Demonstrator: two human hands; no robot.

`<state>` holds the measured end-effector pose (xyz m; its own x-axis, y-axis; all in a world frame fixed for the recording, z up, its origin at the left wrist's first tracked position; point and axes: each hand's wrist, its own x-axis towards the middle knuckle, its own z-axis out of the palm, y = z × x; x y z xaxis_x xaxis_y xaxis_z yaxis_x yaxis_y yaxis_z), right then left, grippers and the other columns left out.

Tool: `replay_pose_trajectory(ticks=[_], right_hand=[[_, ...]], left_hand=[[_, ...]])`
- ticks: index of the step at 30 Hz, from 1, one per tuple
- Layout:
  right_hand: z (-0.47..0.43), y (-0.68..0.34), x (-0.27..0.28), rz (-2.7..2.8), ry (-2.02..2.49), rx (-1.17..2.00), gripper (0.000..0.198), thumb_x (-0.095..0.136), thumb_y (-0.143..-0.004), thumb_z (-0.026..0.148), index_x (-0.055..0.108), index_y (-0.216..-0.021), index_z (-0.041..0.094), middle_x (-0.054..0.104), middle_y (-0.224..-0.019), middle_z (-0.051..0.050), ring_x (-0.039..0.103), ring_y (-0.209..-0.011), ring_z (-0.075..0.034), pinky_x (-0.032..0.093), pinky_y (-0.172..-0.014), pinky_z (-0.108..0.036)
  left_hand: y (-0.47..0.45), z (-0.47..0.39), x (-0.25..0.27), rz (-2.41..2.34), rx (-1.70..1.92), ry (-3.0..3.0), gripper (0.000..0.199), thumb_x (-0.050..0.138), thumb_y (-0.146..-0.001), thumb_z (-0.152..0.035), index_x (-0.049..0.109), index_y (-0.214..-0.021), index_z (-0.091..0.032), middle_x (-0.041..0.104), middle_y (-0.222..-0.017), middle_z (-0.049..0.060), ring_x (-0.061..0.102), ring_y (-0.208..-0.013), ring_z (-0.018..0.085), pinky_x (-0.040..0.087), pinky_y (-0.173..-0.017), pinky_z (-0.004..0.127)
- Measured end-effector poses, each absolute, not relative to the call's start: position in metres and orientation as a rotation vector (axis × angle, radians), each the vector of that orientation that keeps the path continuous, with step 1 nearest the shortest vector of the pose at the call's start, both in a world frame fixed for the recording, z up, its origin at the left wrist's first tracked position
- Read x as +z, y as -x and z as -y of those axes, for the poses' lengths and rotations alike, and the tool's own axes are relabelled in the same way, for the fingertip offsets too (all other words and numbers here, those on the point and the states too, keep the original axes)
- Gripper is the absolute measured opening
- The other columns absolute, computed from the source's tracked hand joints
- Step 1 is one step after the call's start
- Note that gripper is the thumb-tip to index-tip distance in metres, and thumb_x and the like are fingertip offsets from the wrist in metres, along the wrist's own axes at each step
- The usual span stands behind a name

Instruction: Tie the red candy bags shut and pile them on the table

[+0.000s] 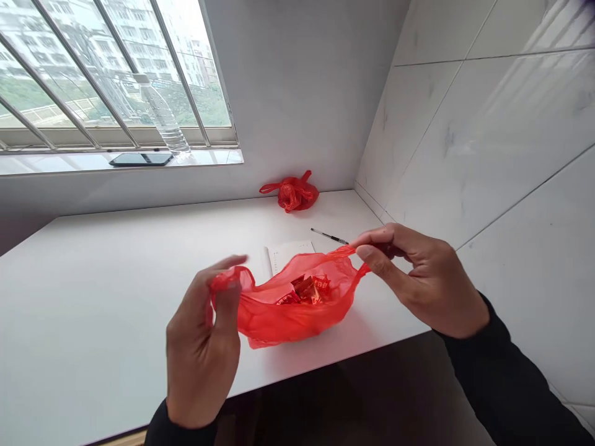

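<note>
Bag, red; mouth up, long axis left to right. Left hand, right hand: each pinching one end.

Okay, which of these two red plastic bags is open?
The front bag, spread between the left hand and right hand, with shiny red packets visible inside. The rear bag lies bunched up near the wall.
</note>
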<state>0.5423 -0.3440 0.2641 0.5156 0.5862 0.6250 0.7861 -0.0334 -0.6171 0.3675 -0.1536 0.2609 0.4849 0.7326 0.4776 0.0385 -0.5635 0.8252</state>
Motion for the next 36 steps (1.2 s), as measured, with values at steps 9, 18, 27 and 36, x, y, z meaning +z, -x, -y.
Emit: replay_pose_trajectory(ticks=[9,18,27,36], right_hand=[[0.289,-0.521,0.279,1.614,1.343,-0.271,0.011,0.055,-0.101,0.016,0.064,-0.107,0.017,0.069,-0.092,0.0,0.056,-0.081,-0.013,0.05,-0.085,-0.028],[0.287,-0.542,0.254,1.474,1.374,0.243,0.018,0.056,-0.102,0.033,0.067,-0.102,0.018,0.065,-0.087,-0.001,0.059,-0.083,-0.014,0.049,-0.082,-0.03],[0.284,-0.528,0.221,1.431,1.186,0.501,0.026,0.05,-0.104,0.041,0.067,-0.113,0.023,0.063,-0.118,-0.005,0.056,-0.113,-0.019,0.043,-0.1,-0.037],[0.247,-0.525,0.179,1.337,1.174,0.91,0.03,0.045,-0.104,0.036,0.056,-0.128,0.021,0.039,-0.062,0.008,0.032,-0.053,-0.009,0.03,-0.053,-0.025]], left_hand=[[-0.395,0.183,0.279,-0.348,0.359,-1.94,0.013,0.067,-0.086,-0.031,0.061,-0.094,-0.023,0.064,-0.086,0.003,0.057,-0.074,0.017,0.048,-0.064,0.026],[-0.38,0.167,0.267,-0.493,0.231,-1.659,0.038,0.06,-0.09,-0.053,0.066,-0.074,-0.019,0.049,-0.061,0.0,0.044,-0.056,0.015,0.042,-0.059,0.029],[-0.361,0.142,0.249,-0.359,0.019,-1.626,0.025,0.059,-0.096,-0.038,0.065,-0.081,-0.018,0.059,-0.076,0.001,0.053,-0.069,0.012,0.044,-0.067,0.025],[-0.359,0.143,0.209,-0.24,1.027,-2.571,0.044,0.048,-0.086,0.008,0.062,-0.115,-0.023,0.065,-0.107,0.001,0.063,-0.09,0.009,0.05,-0.077,0.019]])
